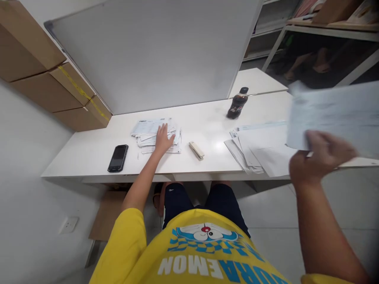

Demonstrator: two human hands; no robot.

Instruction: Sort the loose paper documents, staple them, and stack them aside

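My left hand (pixel 164 139) lies with fingers spread on a stack of printed papers (pixel 146 127) left of the middle of the table. Raised at the right, my right hand (pixel 324 154) grips a sheet of paper (pixel 337 112), blurred by motion; whether it is one sheet or several I cannot tell. Below and left of that hand, a loose pile of papers (pixel 257 146) rests near the front edge. Between the two piles is a cream stapler (pixel 196 150), touched by neither hand.
A black phone (pixel 117 158) lies at the table's left. Towards the back stands a cola bottle (pixel 237 103). A whiteboard (pixel 160 55) rises behind the white table (pixel 207 126). Cardboard boxes (pixel 68 86) are stacked at the left. Another person's legs (pixel 310 63) show at the far right.
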